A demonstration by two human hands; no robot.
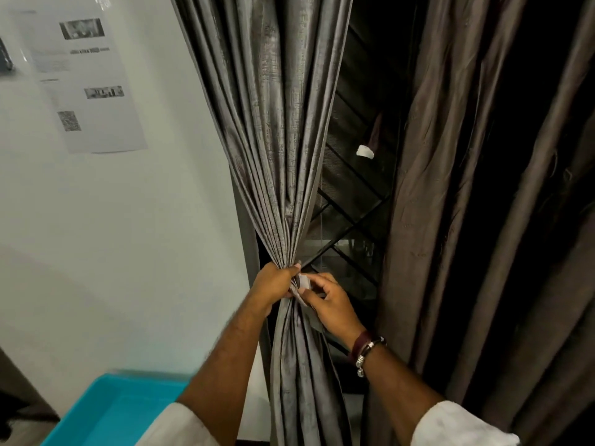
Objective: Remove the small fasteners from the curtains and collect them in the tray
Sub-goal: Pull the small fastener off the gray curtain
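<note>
Left hand (273,286) grips the bunched curtain (277,156); right hand (325,302) pinches the small pale fastener (303,281) just right of that grip. Tray (106,413) sits down-left.

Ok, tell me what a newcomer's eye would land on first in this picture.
First, the two hands at the middle: the left hand grips the gathered grey curtain, while the right hand pinches a small pale fastener at the gather. Next, the bright blue tray at the lower left. Then the printed sheet on the white wall, upper left.
</note>
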